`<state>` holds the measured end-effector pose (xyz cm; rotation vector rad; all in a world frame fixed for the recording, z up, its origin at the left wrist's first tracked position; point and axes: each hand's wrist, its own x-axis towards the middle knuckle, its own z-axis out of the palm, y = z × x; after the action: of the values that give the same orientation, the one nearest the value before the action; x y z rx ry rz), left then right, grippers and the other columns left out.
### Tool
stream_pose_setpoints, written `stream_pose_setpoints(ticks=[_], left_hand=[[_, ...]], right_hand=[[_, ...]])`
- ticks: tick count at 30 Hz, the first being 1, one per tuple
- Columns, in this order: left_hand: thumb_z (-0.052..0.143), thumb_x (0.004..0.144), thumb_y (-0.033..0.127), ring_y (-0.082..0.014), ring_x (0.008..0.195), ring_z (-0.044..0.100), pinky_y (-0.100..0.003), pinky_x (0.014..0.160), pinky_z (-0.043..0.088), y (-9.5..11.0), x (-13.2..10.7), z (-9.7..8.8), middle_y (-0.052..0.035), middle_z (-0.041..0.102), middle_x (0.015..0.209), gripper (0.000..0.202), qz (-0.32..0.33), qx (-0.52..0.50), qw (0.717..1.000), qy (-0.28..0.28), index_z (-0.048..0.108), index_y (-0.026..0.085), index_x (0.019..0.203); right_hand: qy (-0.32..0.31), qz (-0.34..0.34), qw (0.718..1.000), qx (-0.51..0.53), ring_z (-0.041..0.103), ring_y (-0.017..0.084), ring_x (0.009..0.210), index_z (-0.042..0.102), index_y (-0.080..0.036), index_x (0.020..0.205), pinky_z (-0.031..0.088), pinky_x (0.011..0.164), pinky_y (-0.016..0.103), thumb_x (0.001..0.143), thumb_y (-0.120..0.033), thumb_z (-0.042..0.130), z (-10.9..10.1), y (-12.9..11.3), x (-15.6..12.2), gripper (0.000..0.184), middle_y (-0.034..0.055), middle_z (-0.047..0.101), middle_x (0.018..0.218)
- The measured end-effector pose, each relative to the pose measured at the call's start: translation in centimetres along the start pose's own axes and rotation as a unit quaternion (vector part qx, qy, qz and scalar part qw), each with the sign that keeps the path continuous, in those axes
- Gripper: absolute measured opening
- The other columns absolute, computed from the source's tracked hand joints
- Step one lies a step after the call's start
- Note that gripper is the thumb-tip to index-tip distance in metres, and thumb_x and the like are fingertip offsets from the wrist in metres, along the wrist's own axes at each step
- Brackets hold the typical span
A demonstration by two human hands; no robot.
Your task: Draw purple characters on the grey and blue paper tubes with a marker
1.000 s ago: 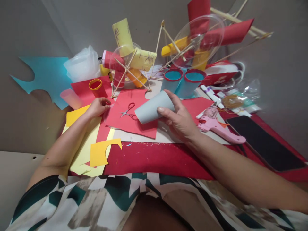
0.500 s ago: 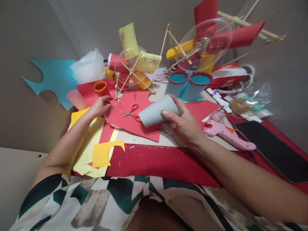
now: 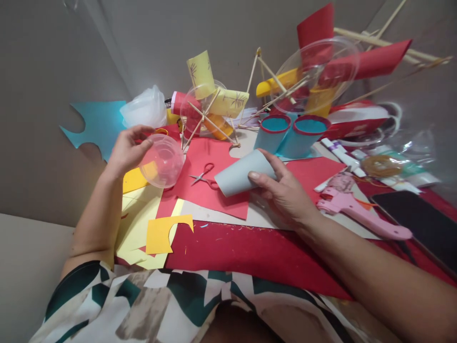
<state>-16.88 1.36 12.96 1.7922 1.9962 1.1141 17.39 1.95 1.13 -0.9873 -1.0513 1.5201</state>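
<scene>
My right hand (image 3: 282, 183) is wrapped round a pale grey-blue paper cup (image 3: 246, 174), which it holds tilted on its side over the red paper. Between the fingers of my left hand (image 3: 130, 150) is the rim of a clear plastic lid (image 3: 162, 161), round and shallow. Red-handled scissors (image 3: 203, 176) lie spread on the red paper (image 3: 228, 202), just left of the cup. Behind the cup stand two blue paper cups (image 3: 273, 136) with red rims. A small cup with a yellow rim (image 3: 161, 131) is mostly hidden behind the lid and my left hand.
Wheels of sticks, clear lids and paper cups (image 3: 203, 114) stand at the back. A pink glue gun (image 3: 360, 212) and a black phone (image 3: 417, 228) lie at right. Cut yellow paper (image 3: 159, 236) is in front at left. A white plastic bag (image 3: 144, 107) sits behind.
My left hand has raised the clear lid from the table, up and towards me. My right hand keeps the paper cup in nearly the same pose. The whole view has shifted slightly.
</scene>
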Motion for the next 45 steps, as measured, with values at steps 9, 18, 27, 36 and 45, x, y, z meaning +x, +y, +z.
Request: stream_pose_setpoints(ticks=[9,18,27,36,45], left_hand=[[0.073,0.097,0.053,-0.0168,0.078,0.065,-0.032,0.069,0.055,0.9,-0.9,0.6,-0.0008,0.073,0.088,0.039,0.066,-0.065,0.991,0.092,0.078,0.02,0.117],[0.053,0.102,0.038,-0.0211,0.076,0.065,-0.031,0.074,0.054,-2.3,-1.3,10.0,-0.0035,0.069,0.083,0.035,-0.027,-0.034,0.994,-0.1,0.072,0.019,0.125],[0.048,0.105,0.035,-0.0305,0.09,0.071,-0.039,0.088,0.052,-3.1,-1.8,10.4,-0.0118,0.078,0.096,0.036,0.024,0.144,0.983,-0.112,0.075,0.018,0.121],[0.05,0.102,0.03,-0.0384,0.106,0.073,-0.046,0.096,0.052,-4.1,-0.1,8.7,-0.0188,0.079,0.114,0.033,0.003,0.204,0.974,-0.095,0.078,0.017,0.114],[0.082,0.087,0.063,-0.0355,0.137,0.067,-0.052,0.116,0.054,1.0,-5.8,10.6,-0.0169,0.067,0.153,0.11,0.114,-0.129,0.964,-0.204,0.025,0.033,0.176]], right_hand=[[0.027,-0.072,0.997,-0.007,0.065,0.033,0.132,0.062,-0.044,0.137,0.071,0.088,0.044,0.069,-0.058,0.095,-1.1,-0.5,1.0,0.077,0.0035,0.063,0.143],[0.053,-0.144,0.988,-0.005,0.06,0.035,0.14,0.061,-0.044,0.13,0.071,0.09,0.049,0.074,-0.06,0.089,-2.0,-2.5,1.1,0.064,0.0024,0.065,0.147],[0.021,-0.107,0.993,-0.051,0.063,0.037,0.14,0.061,-0.048,0.141,0.07,0.097,0.054,0.068,-0.066,0.094,-2.1,-0.9,1.4,0.081,0.0027,0.062,0.151],[0.004,-0.101,0.99,-0.1,0.066,0.036,0.134,0.057,-0.044,0.149,0.066,0.106,0.057,0.073,-0.067,0.09,-1.9,-0.6,1.0,0.086,0.005,0.066,0.141],[-0.027,-0.177,0.955,-0.237,0.065,0.036,0.137,0.056,-0.039,0.155,0.054,0.122,0.059,0.074,-0.06,0.093,-1.3,-1.3,-0.4,0.092,0.0055,0.066,0.155]])
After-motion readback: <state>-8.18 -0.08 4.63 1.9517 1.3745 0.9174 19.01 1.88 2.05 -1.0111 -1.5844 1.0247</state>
